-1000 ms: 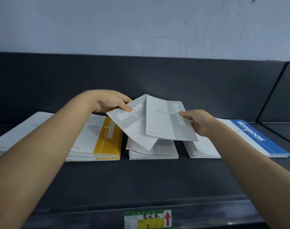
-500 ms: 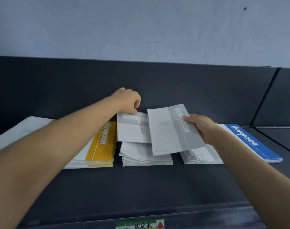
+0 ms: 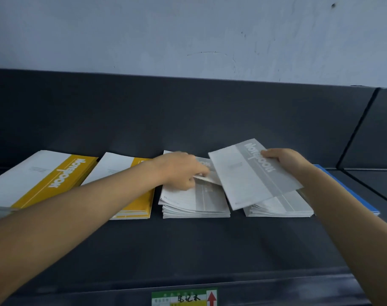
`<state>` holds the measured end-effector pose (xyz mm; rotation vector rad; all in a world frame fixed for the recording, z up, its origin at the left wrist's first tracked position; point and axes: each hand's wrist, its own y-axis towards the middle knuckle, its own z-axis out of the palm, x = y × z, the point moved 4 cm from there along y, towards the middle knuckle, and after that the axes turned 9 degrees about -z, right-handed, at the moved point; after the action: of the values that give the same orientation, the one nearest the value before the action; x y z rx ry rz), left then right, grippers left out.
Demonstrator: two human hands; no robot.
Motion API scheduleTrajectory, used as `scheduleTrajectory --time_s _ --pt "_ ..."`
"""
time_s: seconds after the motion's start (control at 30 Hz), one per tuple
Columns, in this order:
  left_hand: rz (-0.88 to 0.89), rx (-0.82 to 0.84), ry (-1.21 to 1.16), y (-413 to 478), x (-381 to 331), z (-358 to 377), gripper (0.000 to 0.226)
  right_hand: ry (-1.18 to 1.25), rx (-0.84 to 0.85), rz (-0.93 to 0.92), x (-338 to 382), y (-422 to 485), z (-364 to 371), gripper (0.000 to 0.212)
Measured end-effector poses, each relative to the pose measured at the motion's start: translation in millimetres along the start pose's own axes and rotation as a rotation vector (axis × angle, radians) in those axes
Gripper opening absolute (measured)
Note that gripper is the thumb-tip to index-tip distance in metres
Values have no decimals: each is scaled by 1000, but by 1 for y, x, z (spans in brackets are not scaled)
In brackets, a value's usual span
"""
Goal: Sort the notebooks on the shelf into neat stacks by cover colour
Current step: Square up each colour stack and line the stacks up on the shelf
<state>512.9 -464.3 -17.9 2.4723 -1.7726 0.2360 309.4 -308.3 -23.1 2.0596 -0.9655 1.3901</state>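
Observation:
Several stacks of notebooks lie in a row on the dark shelf. Two yellow-banded stacks sit at the left: one far left, one partly under my left forearm. A grey stack lies in the middle. My left hand rests on its top and pinches a grey notebook's edge there. My right hand grips a grey notebook by its far right edge, tilted above another grey stack. A blue notebook shows beyond my right forearm.
The dark back panel rises close behind the stacks. A shelf divider slants at the right. A green and yellow price label with a red arrow sits on the shelf's front lip. Bare shelf lies in front of the stacks.
My left hand has come down onto the middle grey stack with its notebook. My right hand has carried its grey notebook to the right, over the right grey stack.

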Motion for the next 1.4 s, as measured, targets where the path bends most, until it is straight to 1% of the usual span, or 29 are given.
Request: scheduleTrajectory --time_s 0.03,0.07,0.1,0.17,0.23,0.27,0.33,0.37,0.4,0.47,0.53,0.6,0.63,0.7,0.73,0.8,0.83,0.87,0.93,0.97,1.0,1.07,1.1,1.17,1.27,1.3,1.33,1.4 --pt "-6 -41 -29 -2 1 -5 31 47 -30 13 -2 0 -5 18" --pt "-33 -106 -113 -5 6 -11 31 101 -67 34 -4 0 -8 19" --pt "-67 -207 -226 -6 15 -18 30 155 -98 61 -7 -2 -12 20" --pt "-134 -466 -478 -11 38 -31 29 266 -132 104 -14 -5 -16 24" --pt "-169 -668 -752 -17 56 -39 28 346 -151 120 -22 -6 -17 40" --pt "-164 -709 -881 -20 62 -39 29 367 -156 128 -24 -7 -17 46" --pt "-146 -671 -1066 -25 63 -32 28 397 -162 140 -25 -9 -14 41" --pt "-144 -636 -1078 -26 60 -26 27 397 -149 142 -24 -9 -11 36" --pt "-150 -612 -1031 -25 57 -18 26 379 -137 142 -21 -10 -8 32" --pt "-188 -567 -845 -23 55 -2 24 328 -122 113 -15 -10 0 30" --pt "-242 -516 -574 -19 54 12 23 265 -112 69 -8 -11 9 29" --pt "-227 -482 -314 -16 52 21 29 256 -72 11 2 -16 25 19" --pt "-209 -432 -212 -15 50 25 32 246 -37 -15 5 -17 34 17" --pt "-190 -295 -110 -12 48 32 36 198 49 -36 7 -18 56 20" --pt "-188 -228 -122 -11 50 35 38 154 85 -37 6 -17 66 22" --pt "-243 -117 -258 -12 56 37 49 13 109 -65 5 -16 83 19" --pt "-288 -89 -346 -14 58 36 55 -72 93 -99 5 -15 90 18" --pt "-340 -98 -442 -17 59 34 57 -155 77 -134 5 -14 97 17" --pt "-461 -149 -624 -19 59 32 49 -280 65 -176 5 -13 110 22" --pt "-522 -148 -705 -19 57 33 41 -344 68 -180 4 -12 117 25" --pt "-577 -105 -781 -18 55 36 41 -409 81 -173 3 -10 124 25" --pt "-653 62 -967 -16 50 48 66 -503 124 -150 3 -12 136 27" --pt "-656 104 -1041 -13 48 54 82 -525 147 -133 4 -13 141 30" --pt "-650 118 -1115 -9 43 59 93 -541 149 -130 6 -13 147 31" --pt "-681 112 -1181 2 34 64 111 -522 96 -105 6 -8 148 34" --pt "-683 101 -1231 3 31 64 112 -492 90 -78 5 -7 148 35" --pt "-690 101 -1298 5 30 65 108 -471 82 -55 2 -5 147 37" --pt "-729 61 -1495 8 35 67 91 -455 56 -40 -3 -2 145 39"
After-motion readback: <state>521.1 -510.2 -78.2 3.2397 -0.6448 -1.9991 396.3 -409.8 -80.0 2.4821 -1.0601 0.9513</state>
